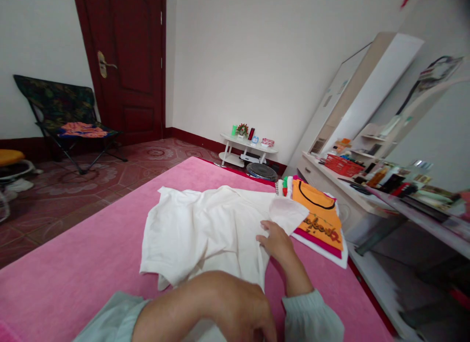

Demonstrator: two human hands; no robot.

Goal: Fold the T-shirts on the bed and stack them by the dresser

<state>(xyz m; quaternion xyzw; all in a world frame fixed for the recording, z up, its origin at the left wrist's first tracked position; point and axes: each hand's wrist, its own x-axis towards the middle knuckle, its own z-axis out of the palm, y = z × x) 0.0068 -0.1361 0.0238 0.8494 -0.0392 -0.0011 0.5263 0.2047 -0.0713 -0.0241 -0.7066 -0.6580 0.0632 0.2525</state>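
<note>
A white short-sleeved shirt (213,224) lies spread and wrinkled on the pink bed cover (121,224), one sleeve reaching toward the right. My right hand (277,241) is at the shirt's right side, just below that sleeve, with bent fingers closed on the cloth. Nearer to me, my left hand (238,303) crosses over the shirt's lower part. Its fingers curl downward and appear pinched together at the bottom edge of the picture. The fingertips are partly hidden, and white cloth shows beneath the wrist.
Right of the shirt is a stack of folded clothes, with an orange shirt (319,212) on top. A dressing table (312,165) bearing a red basket (343,165) and bottles stands along the right. A low white table (242,142) is beyond the bed; a folding chair (58,104) is at left.
</note>
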